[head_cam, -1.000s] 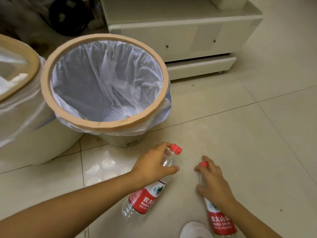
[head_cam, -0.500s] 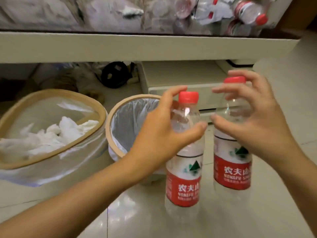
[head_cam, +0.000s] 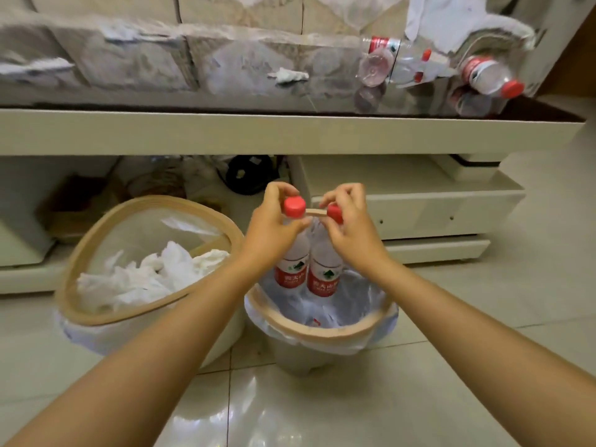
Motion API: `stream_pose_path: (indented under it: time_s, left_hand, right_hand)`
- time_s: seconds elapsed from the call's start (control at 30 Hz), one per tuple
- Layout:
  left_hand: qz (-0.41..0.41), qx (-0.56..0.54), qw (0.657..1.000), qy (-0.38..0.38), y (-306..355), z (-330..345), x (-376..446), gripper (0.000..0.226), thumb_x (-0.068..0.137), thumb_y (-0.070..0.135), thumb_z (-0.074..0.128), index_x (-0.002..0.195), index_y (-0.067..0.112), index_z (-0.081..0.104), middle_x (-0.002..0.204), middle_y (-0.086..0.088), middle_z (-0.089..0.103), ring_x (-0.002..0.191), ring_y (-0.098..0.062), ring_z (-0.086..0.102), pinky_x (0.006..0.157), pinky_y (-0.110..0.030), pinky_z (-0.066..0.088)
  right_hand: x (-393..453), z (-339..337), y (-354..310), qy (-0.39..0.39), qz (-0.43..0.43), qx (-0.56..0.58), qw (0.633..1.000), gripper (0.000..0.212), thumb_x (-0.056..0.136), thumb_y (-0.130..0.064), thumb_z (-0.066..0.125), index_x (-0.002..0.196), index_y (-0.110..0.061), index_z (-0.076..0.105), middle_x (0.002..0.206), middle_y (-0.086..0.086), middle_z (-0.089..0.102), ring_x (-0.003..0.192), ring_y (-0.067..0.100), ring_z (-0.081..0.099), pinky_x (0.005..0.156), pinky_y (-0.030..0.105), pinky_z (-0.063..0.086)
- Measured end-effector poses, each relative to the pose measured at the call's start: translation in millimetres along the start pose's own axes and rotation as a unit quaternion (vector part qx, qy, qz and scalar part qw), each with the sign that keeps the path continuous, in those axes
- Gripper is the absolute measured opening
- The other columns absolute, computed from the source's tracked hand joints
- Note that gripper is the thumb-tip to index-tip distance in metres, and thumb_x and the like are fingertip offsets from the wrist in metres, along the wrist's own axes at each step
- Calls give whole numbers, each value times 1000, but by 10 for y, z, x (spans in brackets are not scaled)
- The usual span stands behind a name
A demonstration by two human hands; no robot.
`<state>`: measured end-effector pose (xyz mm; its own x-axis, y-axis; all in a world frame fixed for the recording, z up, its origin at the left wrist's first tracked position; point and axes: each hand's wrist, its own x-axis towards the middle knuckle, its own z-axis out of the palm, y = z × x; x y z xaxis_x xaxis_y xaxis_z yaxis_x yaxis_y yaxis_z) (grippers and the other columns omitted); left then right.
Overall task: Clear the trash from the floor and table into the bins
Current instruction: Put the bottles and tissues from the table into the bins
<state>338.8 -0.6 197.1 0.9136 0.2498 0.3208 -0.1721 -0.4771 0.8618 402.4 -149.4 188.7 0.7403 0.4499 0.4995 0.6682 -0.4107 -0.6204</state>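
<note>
My left hand grips a clear plastic bottle with a red cap and red label by its neck. My right hand holds a second bottle of the same kind the same way. Both bottles hang upright, side by side, over the right bin, which has a tan rim and a pale liner. The left bin holds crumpled white paper. On the glossy table above lie more bottles at the right and a scrap of tissue.
A low white cabinet stands behind the right bin, under the table. A black coiled object lies on the floor behind the bins. Glossy tiles spread in front of the bins.
Both hands lifted the bottles off the floor, carried them forward and now hold them over the right bin. The view has tilted up, showing the table top.
</note>
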Motion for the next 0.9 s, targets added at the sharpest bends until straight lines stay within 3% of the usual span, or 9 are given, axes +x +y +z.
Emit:
stream_pose_path:
  time_s: [0.1, 0.17, 0.23, 0.33, 0.43, 0.67, 0.73, 0.8, 0.9]
  left_hand:
    - [-25, 62, 997, -37, -153, 91, 61, 46, 76, 10, 78, 112, 15, 49, 102, 3, 60, 92, -14, 58, 75, -16, 45]
    - [-40, 89, 993, -69, -219, 150, 112, 50, 75, 8, 76, 115, 15, 48, 103, 1, 61, 93, -16, 58, 74, -25, 45]
    - [-46, 112, 989, -91, -315, 221, 173, 56, 73, 5, 75, 120, 13, 47, 105, -2, 59, 95, -18, 57, 70, -22, 39]
    - [-37, 129, 986, -101, -445, 323, 241, 60, 67, 5, 78, 120, 10, 49, 113, -6, 57, 106, -21, 55, 84, -29, 44]
    - [-29, 129, 987, -88, -409, 330, 257, 48, 73, 9, 76, 115, 12, 53, 112, -3, 59, 105, -19, 56, 89, -33, 46]
    - [-63, 122, 983, -124, 267, 62, 259, 30, 88, 20, 64, 117, 23, 57, 113, 8, 63, 98, 0, 55, 83, -7, 39]
    - [-98, 107, 977, -156, 543, -1, 278, 33, 90, 18, 61, 123, 19, 56, 119, 5, 62, 106, -4, 56, 91, -12, 42]
    - [-121, 111, 972, -167, 837, -44, 361, 36, 88, 16, 62, 124, 17, 56, 120, 3, 61, 110, -11, 57, 96, -30, 46]
    - [-113, 124, 970, -177, 1335, -68, 577, 41, 86, 18, 66, 125, 22, 53, 117, 11, 57, 108, -7, 54, 95, -27, 45]
  right_hand:
    - [-76, 103, 179, -63, 38, -5, 997, 27, 81, 15, 48, 85, -9, 60, 94, 0, 44, 80, -1, 49, 74, 14, 39]
    - [-86, 146, 244, -82, 46, -30, 995, 29, 77, 15, 49, 82, -11, 62, 92, 1, 49, 80, 8, 52, 73, 24, 42]
    - [-86, 181, 293, -94, 32, -48, 994, 29, 74, 13, 50, 83, -11, 63, 94, 3, 52, 85, 18, 55, 76, 36, 47]
    - [-96, 195, 312, -129, 14, -88, 988, 25, 75, 5, 53, 90, -12, 64, 100, 5, 56, 93, 21, 55, 80, 40, 47]
    - [-86, 107, 234, -155, 22, -142, 977, 19, 82, -7, 57, 98, -15, 65, 108, 3, 59, 102, 19, 55, 88, 32, 43]
    - [66, -476, -255, -184, 70, -214, 957, 30, 76, -25, 64, 106, -27, 63, 115, -6, 62, 102, 15, 58, 81, 24, 48]
    - [124, -728, -397, -208, 107, -206, 950, 33, 80, -28, 60, 113, -27, 60, 119, -5, 59, 104, 17, 57, 83, 28, 48]
    - [223, -1028, -528, -209, 134, -201, 948, 35, 81, -29, 58, 116, -26, 59, 118, -3, 59, 103, 19, 58, 82, 32, 49]
    - [413, -1539, -688, -209, 159, -200, 944, 37, 73, -27, 66, 110, -25, 62, 113, 0, 63, 98, 21, 64, 77, 31, 53]
